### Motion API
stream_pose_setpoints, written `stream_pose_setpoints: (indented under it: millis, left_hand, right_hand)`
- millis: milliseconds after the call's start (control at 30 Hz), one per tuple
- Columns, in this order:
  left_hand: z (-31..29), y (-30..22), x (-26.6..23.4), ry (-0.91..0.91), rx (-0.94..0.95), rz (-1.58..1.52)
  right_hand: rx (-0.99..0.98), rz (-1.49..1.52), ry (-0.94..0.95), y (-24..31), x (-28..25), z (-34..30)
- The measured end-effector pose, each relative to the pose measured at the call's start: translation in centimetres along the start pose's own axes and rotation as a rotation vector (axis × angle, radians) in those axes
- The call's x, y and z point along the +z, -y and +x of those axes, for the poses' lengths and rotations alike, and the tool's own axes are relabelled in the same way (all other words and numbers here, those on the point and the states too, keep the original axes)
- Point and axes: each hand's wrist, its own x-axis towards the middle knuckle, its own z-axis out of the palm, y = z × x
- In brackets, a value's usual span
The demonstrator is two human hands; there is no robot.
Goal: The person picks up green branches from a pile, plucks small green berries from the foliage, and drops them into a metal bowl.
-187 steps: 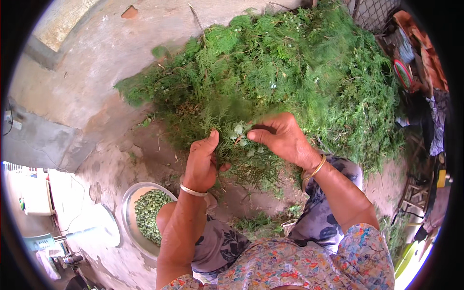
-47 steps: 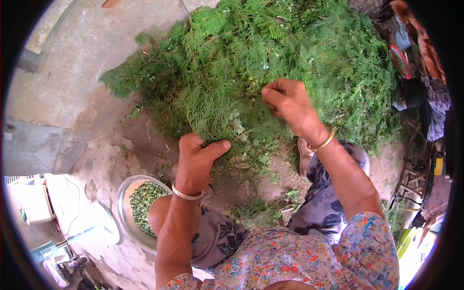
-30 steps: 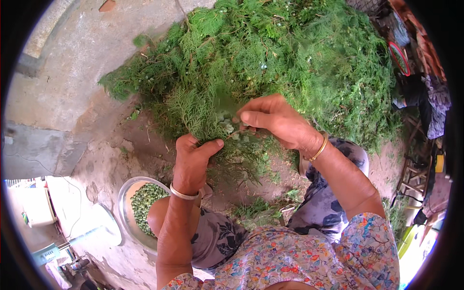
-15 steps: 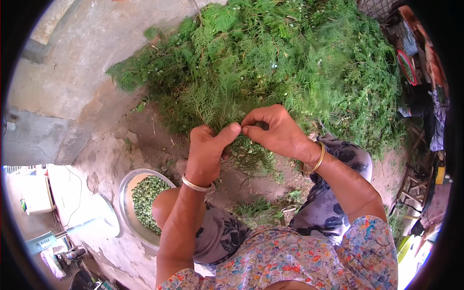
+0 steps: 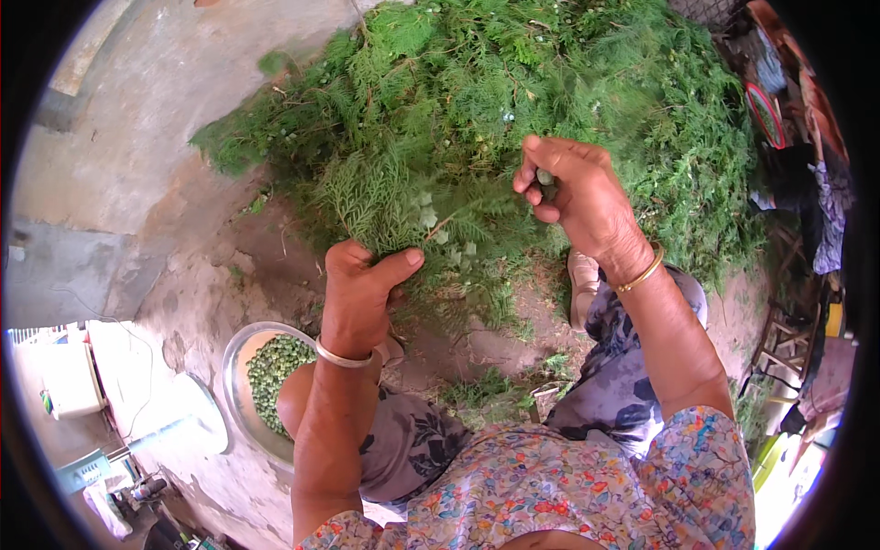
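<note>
1. Since half a second ago, the right hand (image 5: 576, 197) has been lifted away from the left hand (image 5: 359, 291), pinching what looks like a small green cone (image 5: 545, 177).
2. A feathery sprig (image 5: 380, 197) is gripped in the left hand, just above its thumb; it should be held steady while single cones are plucked cleanly.
3. Green cones are heaped in the metal bowl (image 5: 240, 385) below the left wrist.

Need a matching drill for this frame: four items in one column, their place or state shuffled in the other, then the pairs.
Items:
1. left hand
2. right hand
3. metal bowl
4. heap of green sprigs

Places or states:
A. on the ground beside the left knee, holding small green pieces
B. pinching a small green piece between fingertips
C. gripping a bunch of sprigs at the near edge of the heap
D. spread over the ground ahead of the person

Pairs: 1-C, 2-B, 3-A, 4-D
</note>
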Motion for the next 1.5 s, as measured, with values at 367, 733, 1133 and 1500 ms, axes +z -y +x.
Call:
stream_pose_setpoints:
  millis: [367, 733, 1133, 1500]
  left_hand:
    - [-0.6, -0.6, 1.5, 0.202, -0.038, 0.086]
    - [-0.1, 0.1, 1.3, 0.208, -0.086, 0.138]
    - [-0.1, -0.1, -0.4, -0.052, -0.098, -0.089]
    - [0.2, -0.1, -0.2, -0.064, -0.064, -0.142]
  right_hand:
    - [-0.117, -0.786, 0.46, -1.9, 1.0, 0.0]
    - [-0.294, -0.827, 0.243, -4.0, 2.1, -0.5]
    - [0.052, 0.171, -0.074, -0.2, -0.6, 0.7]
    - [0.292, 0.005, 0.252, -1.9, 1.5, -0.6]
